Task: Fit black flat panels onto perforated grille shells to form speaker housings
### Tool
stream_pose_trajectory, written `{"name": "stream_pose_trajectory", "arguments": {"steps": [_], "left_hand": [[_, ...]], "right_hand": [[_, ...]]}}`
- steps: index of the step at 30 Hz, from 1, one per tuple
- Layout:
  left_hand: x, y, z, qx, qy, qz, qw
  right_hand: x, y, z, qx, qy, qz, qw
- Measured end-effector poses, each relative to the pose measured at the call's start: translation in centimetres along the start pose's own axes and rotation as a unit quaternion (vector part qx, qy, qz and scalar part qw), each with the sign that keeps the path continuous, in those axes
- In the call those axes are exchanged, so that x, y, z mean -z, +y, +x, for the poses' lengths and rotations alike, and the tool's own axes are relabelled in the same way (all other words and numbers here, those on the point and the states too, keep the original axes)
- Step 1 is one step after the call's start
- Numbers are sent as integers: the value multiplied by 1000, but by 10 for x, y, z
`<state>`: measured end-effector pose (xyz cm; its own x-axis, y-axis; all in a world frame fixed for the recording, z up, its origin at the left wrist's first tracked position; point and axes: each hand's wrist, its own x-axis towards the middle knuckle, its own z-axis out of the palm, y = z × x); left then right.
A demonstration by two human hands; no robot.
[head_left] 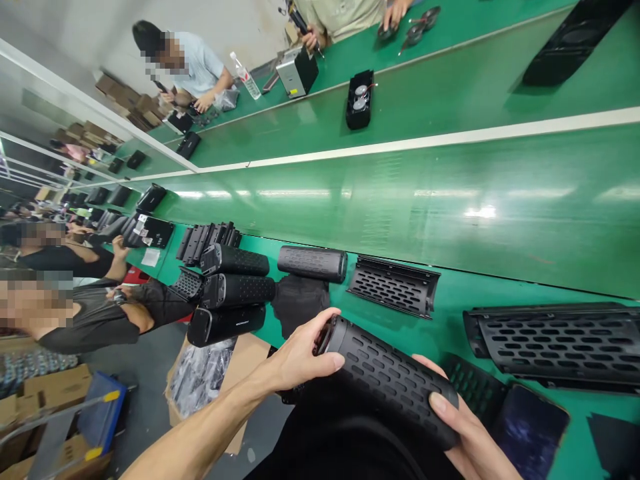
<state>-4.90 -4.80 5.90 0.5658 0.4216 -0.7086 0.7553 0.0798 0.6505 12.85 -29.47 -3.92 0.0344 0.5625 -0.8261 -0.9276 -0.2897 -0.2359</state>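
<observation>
A black speaker housing [387,373] with rows of slots lies slanted between my two hands, close to my body. My left hand [307,353] grips its left end, thumb on the slotted face. Around the right end wraps my right hand [463,423], its thumb pressed on the slots. Just beyond is a black slotted half shell [395,287], and left of that another housing [313,262] beside a piece of black cloth [303,303]. On the right more slotted shells [560,343] lie together, with a phone [530,427] in front of them.
Several black speakers [240,291] and a pile of black strips [207,241] stand to the left. A green conveyor belt [400,193] runs across, carrying an open speaker [360,100] on its far side. An open carton [245,360] stands below left. Co-workers [200,73] sit opposite and leftward.
</observation>
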Motion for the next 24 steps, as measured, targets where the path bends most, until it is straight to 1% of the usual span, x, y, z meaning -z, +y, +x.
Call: {"name": "stream_pose_trajectory", "arguments": {"steps": [4, 7, 10, 13, 16, 18, 21, 22, 24], "left_hand": [[4, -1, 5, 0, -6, -19, 1000], [12, 1, 6, -23, -36, -84, 996], [22, 6, 9, -60, -65, -152, 984], [31, 12, 23, -130, -30, -150, 980], [34, 21, 47, -195, 22, -146, 970], [31, 24, 60, -204, 68, -165, 963], [21, 16, 63, -179, 148, -216, 948], [16, 8, 59, -160, 163, -224, 947], [3, -13, 46, -107, 170, -221, 954]], "right_hand": [[-3, -4, 1, -6, 2, -6, 1000], [-7, -11, -1, 14, 11, -36, 999], [-15, -22, -6, 70, -15, -67, 995], [-27, -44, -5, 152, -34, -107, 982], [-39, -83, 9, 231, -16, -121, 965], [-44, -118, 26, 272, 1, -111, 956], [-50, -177, 64, 324, 53, -73, 942], [-52, -196, 78, 340, 76, -59, 935], [-53, -228, 103, 360, 139, -28, 922]]}}
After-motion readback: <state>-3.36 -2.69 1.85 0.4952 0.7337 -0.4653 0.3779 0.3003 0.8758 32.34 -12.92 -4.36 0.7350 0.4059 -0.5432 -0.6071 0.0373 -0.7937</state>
